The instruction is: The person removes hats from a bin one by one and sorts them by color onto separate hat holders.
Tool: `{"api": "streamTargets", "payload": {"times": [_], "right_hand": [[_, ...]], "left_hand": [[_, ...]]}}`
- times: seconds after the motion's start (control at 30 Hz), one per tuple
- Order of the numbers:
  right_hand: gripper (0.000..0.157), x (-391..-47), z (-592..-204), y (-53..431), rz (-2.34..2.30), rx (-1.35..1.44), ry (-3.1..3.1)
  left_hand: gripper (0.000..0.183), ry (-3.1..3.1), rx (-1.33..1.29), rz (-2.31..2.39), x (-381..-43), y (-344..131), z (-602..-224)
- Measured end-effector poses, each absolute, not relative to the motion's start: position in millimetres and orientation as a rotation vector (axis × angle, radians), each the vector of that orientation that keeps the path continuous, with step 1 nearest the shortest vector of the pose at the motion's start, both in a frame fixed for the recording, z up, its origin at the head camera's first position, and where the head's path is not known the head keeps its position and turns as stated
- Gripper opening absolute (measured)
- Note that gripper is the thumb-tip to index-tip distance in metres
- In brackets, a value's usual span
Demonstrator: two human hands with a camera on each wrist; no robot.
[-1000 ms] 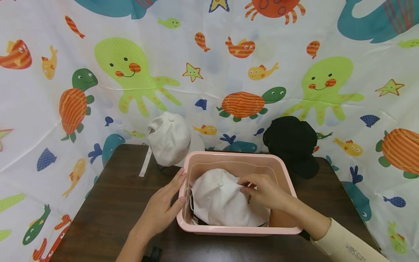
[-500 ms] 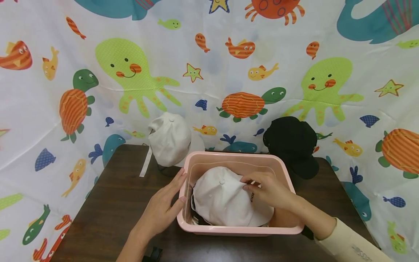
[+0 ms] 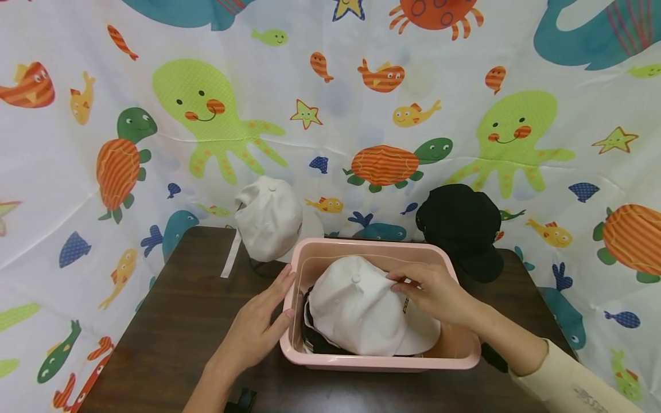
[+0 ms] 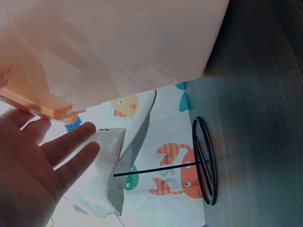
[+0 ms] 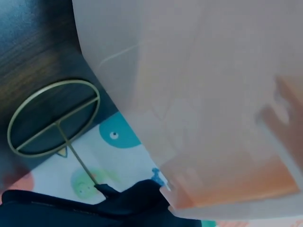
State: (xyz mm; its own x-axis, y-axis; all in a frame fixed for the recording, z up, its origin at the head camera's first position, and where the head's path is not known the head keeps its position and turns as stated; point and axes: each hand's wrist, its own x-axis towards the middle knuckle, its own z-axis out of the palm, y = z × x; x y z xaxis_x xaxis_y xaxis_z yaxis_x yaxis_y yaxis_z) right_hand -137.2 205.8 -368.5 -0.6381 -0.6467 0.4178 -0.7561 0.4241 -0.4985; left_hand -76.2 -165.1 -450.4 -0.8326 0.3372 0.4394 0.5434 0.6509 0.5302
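In the head view a white baseball cap (image 3: 351, 315) sits inside a pink plastic bin (image 3: 372, 246), crown up and brim toward the right. My right hand (image 3: 439, 292) reaches over the bin and pinches the cap's crown between thumb and fingers. Something dark (image 3: 321, 342) shows beneath the cap at its left edge. My left hand (image 3: 260, 324) rests with straight fingers against the bin's left rim; the left wrist view shows the same hand (image 4: 28, 165) under that rim. In the right wrist view the bin wall (image 5: 189, 94) hides most of the right hand's work.
Behind the bin, a second white cap (image 3: 268, 221) hangs on a black wire stand (image 4: 206, 161) at left. A black cap (image 3: 457, 223) is on a gold-coloured ring stand (image 5: 54, 118) at right. A sea-animal curtain (image 3: 330, 97) backs the dark wooden table (image 3: 191, 298).
My right hand has shifted the white cap slightly right and up inside the bin, and more of the dark thing beneath shows. My left hand stays at the rim.
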Motion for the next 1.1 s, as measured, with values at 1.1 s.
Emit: {"api": "streamTargets", "payload": {"times": [1.1], "right_hand": [[0.041, -142.0, -311.5, 204.4, 0.817, 1.234, -2.392]], "left_hand": [[0.062, -2.547, -0.707, -0.948, -76.4, -164.7, -452.6]]}}
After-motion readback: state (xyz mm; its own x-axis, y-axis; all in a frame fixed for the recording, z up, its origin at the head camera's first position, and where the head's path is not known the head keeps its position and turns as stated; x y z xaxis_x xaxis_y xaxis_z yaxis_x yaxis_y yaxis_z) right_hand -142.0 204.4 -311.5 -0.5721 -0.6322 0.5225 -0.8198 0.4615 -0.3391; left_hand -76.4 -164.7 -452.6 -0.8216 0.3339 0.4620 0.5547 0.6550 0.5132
